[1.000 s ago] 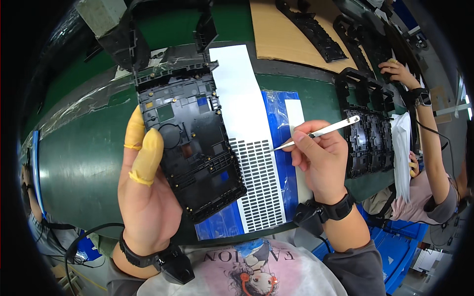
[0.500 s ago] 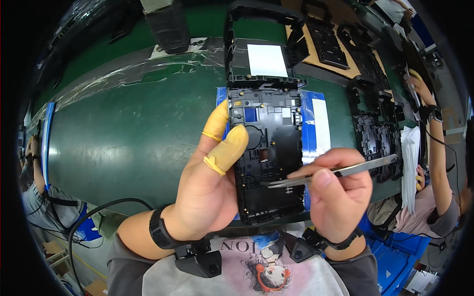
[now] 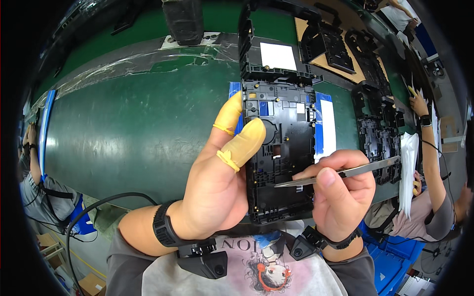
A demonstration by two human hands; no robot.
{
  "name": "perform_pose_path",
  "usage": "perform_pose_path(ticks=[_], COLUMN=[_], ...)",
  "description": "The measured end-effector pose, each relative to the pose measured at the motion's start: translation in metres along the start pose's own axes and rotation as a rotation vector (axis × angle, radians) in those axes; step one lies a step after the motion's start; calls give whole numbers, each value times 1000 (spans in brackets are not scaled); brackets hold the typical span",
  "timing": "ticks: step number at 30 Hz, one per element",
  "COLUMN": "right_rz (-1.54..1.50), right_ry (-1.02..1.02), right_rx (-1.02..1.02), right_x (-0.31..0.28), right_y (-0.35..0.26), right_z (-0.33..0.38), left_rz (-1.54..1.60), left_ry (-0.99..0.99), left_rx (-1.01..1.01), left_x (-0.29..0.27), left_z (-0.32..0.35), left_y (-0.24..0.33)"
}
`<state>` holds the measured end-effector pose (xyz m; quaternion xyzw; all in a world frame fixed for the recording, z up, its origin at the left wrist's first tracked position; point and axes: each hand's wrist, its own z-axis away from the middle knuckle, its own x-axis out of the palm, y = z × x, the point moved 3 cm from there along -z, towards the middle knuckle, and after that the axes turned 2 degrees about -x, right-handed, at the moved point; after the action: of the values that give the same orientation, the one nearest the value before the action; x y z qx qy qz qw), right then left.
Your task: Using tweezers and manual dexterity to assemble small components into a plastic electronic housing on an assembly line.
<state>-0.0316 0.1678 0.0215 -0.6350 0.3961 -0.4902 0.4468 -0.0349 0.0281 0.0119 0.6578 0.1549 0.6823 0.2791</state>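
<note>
1. Looks partway through work on a black plastic housing [image 3: 296, 143]: has tweezers [image 3: 358, 169] pointed at its lower panel, whether touching or just above being unclear
2. Shows no certain piece at the tweezer tips; cannot tell finished spots on the panel from any left to do
3. Holds the housing by its left edge over the green desk [image 3: 123, 138], with the left hand [image 3: 212, 192] closed in a firm grip; pinches the tweezers in the right hand [image 3: 343, 190]
4. Looks black and ribbed, with small brass-coloured inserts, rectangular cut-outs, a ring outline beside the thumb and an open frame on top
5. Has similar black housings [image 3: 377, 140] waiting or done at right, cannot tell which
</note>
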Motion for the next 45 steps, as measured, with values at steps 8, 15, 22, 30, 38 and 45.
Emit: perform_pose_path(ticks=[8, 15, 22, 30, 38, 45], right_rz=[-21, 62, 3, 63, -22, -35], right_ry=[16, 161, 73, 159, 19, 23], right_rx=[19, -8, -2, -13, -17, -9], right_x=[-1, 10, 3, 11, 2, 3], right_y=[0, -1, -1, -3, 0, 1], right_z=[-3, -6, -5, -8, -7, -6], left_rz=[-18, 1, 13, 27, 31, 21], left_ry=[14, 12, 23, 29, -5, 13], left_rx=[11, 18, 23, 23, 32, 28], left_x=[-1, 0, -1, 1, -1, 0], left_z=[-1, 1, 2, 0, 0, 1], left_y=[0, 0, 1, 2, 2, 2])
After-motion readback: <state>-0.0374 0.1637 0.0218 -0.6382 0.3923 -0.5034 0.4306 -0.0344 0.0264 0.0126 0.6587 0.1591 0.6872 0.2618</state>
